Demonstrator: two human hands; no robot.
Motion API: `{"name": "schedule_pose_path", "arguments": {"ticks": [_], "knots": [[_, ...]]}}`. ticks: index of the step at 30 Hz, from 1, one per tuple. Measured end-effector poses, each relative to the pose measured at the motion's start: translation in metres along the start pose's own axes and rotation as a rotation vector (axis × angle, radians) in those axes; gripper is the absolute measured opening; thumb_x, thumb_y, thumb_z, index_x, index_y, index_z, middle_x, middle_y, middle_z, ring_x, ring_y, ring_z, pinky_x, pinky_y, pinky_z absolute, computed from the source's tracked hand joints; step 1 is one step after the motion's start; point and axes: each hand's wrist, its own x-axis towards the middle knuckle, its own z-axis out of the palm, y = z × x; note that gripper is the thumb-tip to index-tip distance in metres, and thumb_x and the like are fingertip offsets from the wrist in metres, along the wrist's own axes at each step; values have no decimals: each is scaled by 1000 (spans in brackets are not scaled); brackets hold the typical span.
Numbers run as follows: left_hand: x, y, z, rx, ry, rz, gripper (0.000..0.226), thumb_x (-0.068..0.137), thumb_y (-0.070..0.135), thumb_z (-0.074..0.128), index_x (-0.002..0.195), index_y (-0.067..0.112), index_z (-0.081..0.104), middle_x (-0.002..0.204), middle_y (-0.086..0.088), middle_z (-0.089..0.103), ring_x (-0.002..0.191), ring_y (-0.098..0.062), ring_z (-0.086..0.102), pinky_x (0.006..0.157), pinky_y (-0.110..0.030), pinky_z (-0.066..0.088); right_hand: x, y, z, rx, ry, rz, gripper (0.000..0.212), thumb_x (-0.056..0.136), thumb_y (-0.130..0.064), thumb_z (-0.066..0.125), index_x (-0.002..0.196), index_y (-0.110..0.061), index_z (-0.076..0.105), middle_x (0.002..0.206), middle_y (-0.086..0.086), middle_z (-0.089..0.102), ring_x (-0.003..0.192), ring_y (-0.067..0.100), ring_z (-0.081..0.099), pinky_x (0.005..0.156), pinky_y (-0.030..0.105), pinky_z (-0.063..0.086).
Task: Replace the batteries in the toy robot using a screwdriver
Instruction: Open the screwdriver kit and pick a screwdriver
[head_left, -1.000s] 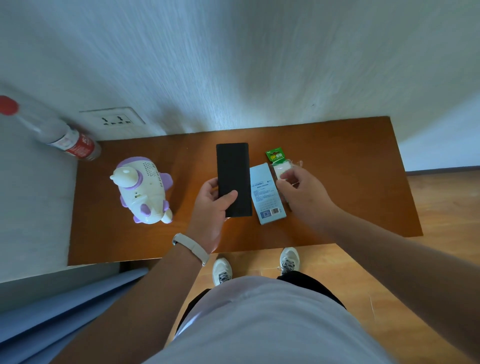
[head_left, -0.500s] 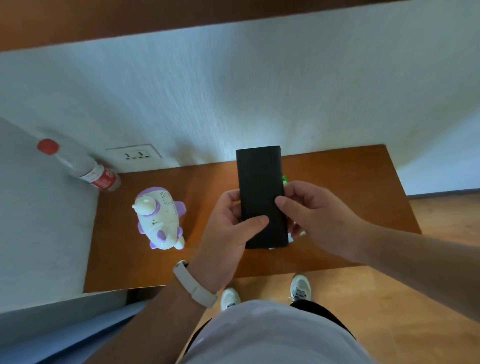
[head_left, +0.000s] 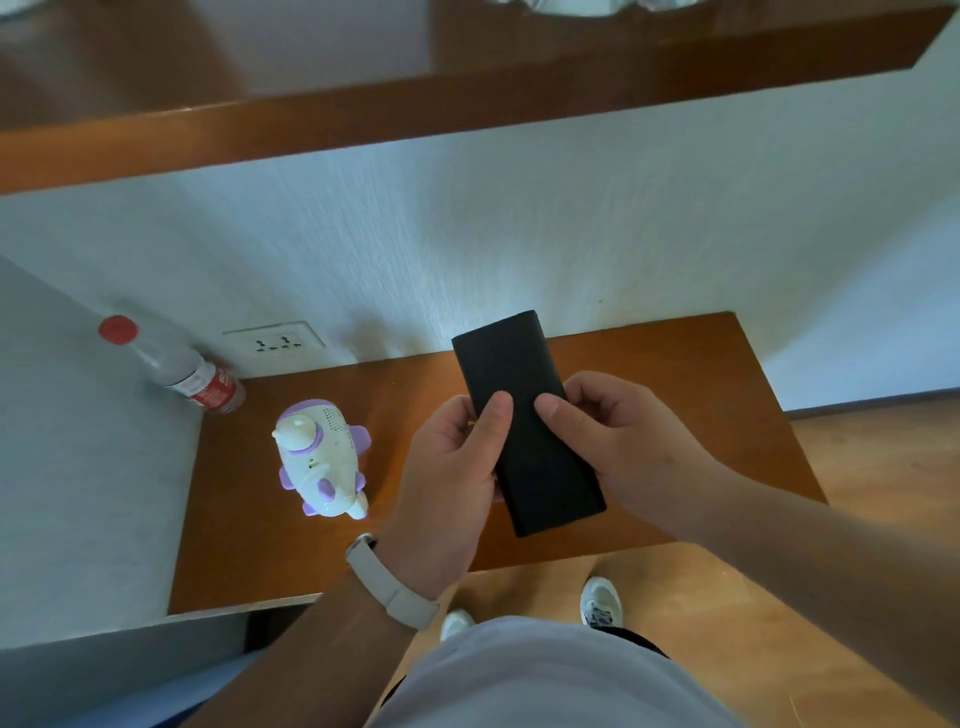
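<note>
A white and purple toy robot (head_left: 322, 457) lies on the brown table (head_left: 675, 374), left of my hands. Above the table I hold a flat black case (head_left: 524, 415) with both hands. My left hand (head_left: 449, 483) grips its left edge, thumb on top. My right hand (head_left: 618, 441) grips its right edge, thumb pressed on the top face. The green battery pack and the white leaflet seen earlier are hidden behind the case and my hands.
A clear bottle (head_left: 176, 369) with a red cap and red label leans at the table's back left corner. A wall socket (head_left: 275, 343) sits behind the table. A brown shelf (head_left: 363, 124) runs along the wall above. Wooden floor lies to the right.
The black case was lifted off the table by my left hand. My right hand left the white packet and joined it on the case. The camera tilted up.
</note>
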Motion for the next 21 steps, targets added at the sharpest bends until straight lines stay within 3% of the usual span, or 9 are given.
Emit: {"name": "schedule_pose_path", "arguments": {"ticks": [3,9,15,18,21], "knots": [[-2,0,2,27,0,22,48,85,60,57,111,20,66,99,-1,76,98,-19,74,71,-30,61,-5,-1,3,-2,57,-4,41,72,-72,52,85,-34,62,86,-7,71,83,14,72,71,41,64],[-1,4,2,99,-24,76,39,86,54,56,110,24,65,99,5,76,97,-16,73,72,-27,61,-13,-2,7,63,95,-2,39,80,-61,54,96,-27,64,87,-8,73,84,13,72,72,38,63],[-1,5,7,124,-65,65,34,83,42,62,110,21,61,98,12,76,93,-7,73,69,-17,57,-15,3,2,58,92,23,16,95,-42,57,104,-31,62,94,-8,73,90,12,72,79,39,62],[-1,2,15,137,-52,51,20,92,24,65,111,20,60,100,9,77,95,-10,73,70,-19,57,-17,7,-6,49,72,17,12,98,-35,57,109,-32,61,96,-12,73,91,8,71,82,38,61],[0,-1,29,122,-38,31,22,94,9,65,113,16,60,102,4,77,96,-14,74,70,-20,58,-20,11,-21,62,43,13,17,99,-28,57,114,-33,61,101,-14,73,96,7,70,85,37,60]]}}
